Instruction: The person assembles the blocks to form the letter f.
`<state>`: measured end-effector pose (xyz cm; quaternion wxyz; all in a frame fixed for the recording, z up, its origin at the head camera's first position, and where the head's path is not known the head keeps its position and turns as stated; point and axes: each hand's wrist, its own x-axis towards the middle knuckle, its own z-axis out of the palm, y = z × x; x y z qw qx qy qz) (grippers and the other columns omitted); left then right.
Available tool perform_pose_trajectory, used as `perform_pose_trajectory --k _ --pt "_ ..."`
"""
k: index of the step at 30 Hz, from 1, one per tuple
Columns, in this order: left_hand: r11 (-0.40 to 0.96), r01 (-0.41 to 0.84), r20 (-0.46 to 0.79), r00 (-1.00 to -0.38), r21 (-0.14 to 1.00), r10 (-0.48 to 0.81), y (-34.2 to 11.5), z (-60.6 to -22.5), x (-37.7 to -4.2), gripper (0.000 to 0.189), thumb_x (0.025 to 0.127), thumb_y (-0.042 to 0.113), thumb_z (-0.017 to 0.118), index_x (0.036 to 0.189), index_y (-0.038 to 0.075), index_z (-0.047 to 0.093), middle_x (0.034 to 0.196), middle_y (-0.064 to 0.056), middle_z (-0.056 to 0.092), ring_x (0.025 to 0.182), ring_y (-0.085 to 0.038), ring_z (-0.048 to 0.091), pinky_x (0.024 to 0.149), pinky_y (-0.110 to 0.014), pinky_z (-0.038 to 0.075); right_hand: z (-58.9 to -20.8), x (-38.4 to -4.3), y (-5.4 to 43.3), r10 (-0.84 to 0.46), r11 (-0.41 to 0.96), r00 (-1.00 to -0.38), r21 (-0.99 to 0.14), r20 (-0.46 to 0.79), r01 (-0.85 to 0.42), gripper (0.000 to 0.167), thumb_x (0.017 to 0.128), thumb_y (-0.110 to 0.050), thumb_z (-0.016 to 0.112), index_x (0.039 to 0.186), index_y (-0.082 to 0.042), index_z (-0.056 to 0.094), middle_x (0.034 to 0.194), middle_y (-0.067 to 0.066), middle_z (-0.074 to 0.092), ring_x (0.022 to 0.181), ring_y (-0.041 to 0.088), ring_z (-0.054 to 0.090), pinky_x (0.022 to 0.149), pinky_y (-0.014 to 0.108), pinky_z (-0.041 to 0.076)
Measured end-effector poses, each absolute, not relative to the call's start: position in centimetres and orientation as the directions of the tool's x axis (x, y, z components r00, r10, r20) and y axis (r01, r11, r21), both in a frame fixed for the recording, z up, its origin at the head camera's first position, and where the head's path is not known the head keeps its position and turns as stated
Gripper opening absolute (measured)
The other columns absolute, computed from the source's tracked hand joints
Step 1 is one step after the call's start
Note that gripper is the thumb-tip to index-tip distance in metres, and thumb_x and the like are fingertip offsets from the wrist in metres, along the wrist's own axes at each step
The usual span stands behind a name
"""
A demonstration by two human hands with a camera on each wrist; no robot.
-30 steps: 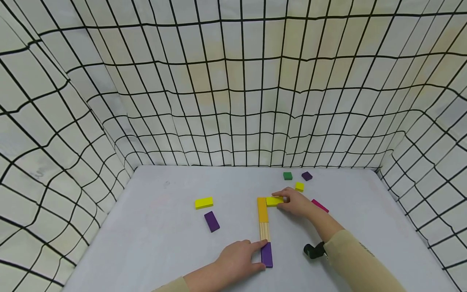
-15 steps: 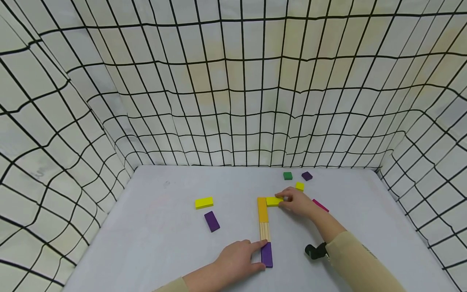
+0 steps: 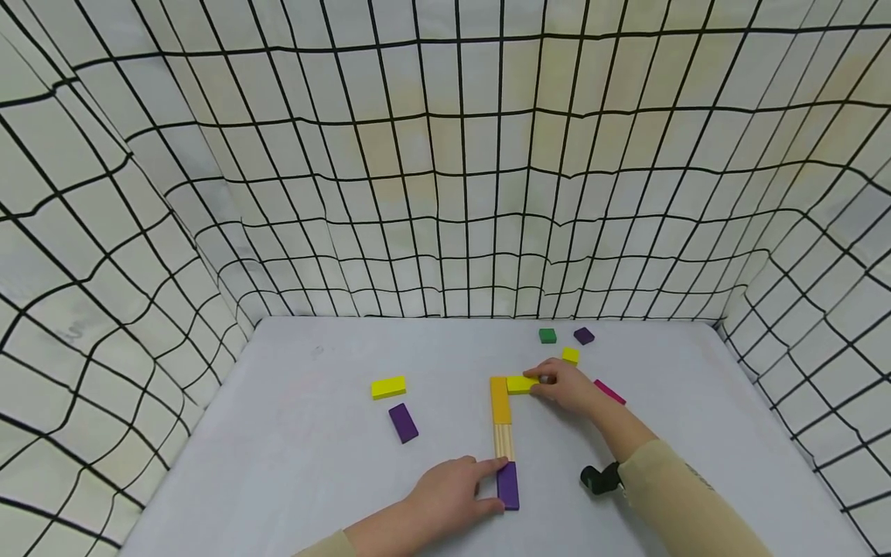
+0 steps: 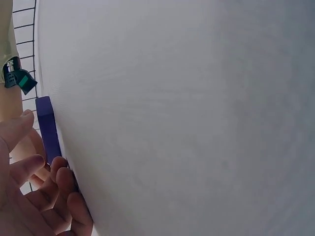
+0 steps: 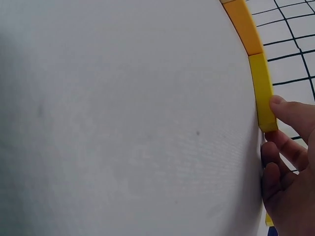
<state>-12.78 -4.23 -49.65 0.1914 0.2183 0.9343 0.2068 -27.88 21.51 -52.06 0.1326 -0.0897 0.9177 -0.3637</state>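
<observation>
A row of wooden blocks runs toward the front: an orange block (image 3: 500, 401), a group of thin natural-wood strips (image 3: 504, 442) and a purple block (image 3: 508, 487). At the row's far end a yellow block (image 3: 519, 384) butts sideways against the orange one, forming a corner. My left hand (image 3: 452, 493) holds the purple block, index finger at its far end and thumb by its near end. With thumb and index finger my right hand (image 3: 565, 387) pinches the yellow block's right end. In the right wrist view the thumb (image 5: 279, 102) lies against this block's side, other fingers curled.
To the left lie another yellow block (image 3: 388, 387) and another purple block (image 3: 404, 423). Beyond the right hand are a green block (image 3: 547, 336), a dark purple block (image 3: 584, 336) and a small yellow block (image 3: 571, 355). A pink block (image 3: 609, 391) lies beside the right wrist.
My right hand has shifted slightly to the right along the yellow block. The left hand and the row of blocks stay in place.
</observation>
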Motion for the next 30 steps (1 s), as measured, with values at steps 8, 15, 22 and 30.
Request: perform_pose_trajectory --k 8,15,22,30 --pt "0.799 0.304 -0.255 -0.837 0.519 0.484 -4.8 -49.6 -13.3 0.055 0.086 0.051 0.072 0.138 0.042 0.057 0.074 0.01 0.049 0.062 -0.008 0.045 0.053 -0.025 0.037 -52.1 -27.8 21.6 -0.263 0.714 -0.948 -0.698 -0.182 -0.064 0.031 0.091 -0.022 0.073 0.122 -0.024 0.073 0.111 -0.002 0.061 0.094 0.021 0.052 0.083 0.032 0.051" --pt "0.802 0.325 -0.195 -0.861 0.501 0.47 -6.4 -48.5 -14.4 0.056 0.088 0.049 0.071 0.141 0.04 0.055 0.083 0.012 0.054 0.065 -0.008 0.047 0.057 -0.023 0.042 -52.6 -28.1 21.6 -0.271 0.707 -0.948 -0.703 -0.166 -0.079 0.03 0.091 -0.022 0.073 0.121 -0.025 0.073 0.11 -0.004 0.061 0.094 0.02 0.052 0.083 0.032 0.05" --pt "0.804 0.293 -0.123 -0.904 0.518 0.409 -9.6 -47.0 -15.7 0.056 0.091 0.047 0.068 0.143 0.033 0.054 0.098 0.007 0.061 0.068 -0.007 0.049 0.057 -0.024 0.043 -52.7 -28.1 21.5 -0.266 0.704 -0.95 -0.706 -0.163 -0.076 0.03 0.091 -0.022 0.073 0.12 -0.025 0.073 0.111 -0.004 0.061 0.094 0.02 0.052 0.082 0.032 0.05" --pt "0.833 0.22 -0.049 -0.958 0.509 0.283 -13.3 -46.1 -16.9 0.055 0.09 0.042 0.071 0.141 0.03 0.057 0.095 0.008 0.059 0.072 -0.008 0.048 0.06 -0.025 0.043 -52.7 -27.9 21.5 -0.254 0.698 -0.955 -0.713 -0.156 -0.069 0.028 0.091 -0.021 0.073 0.12 -0.024 0.073 0.109 -0.004 0.062 0.095 0.02 0.052 0.084 0.032 0.05"
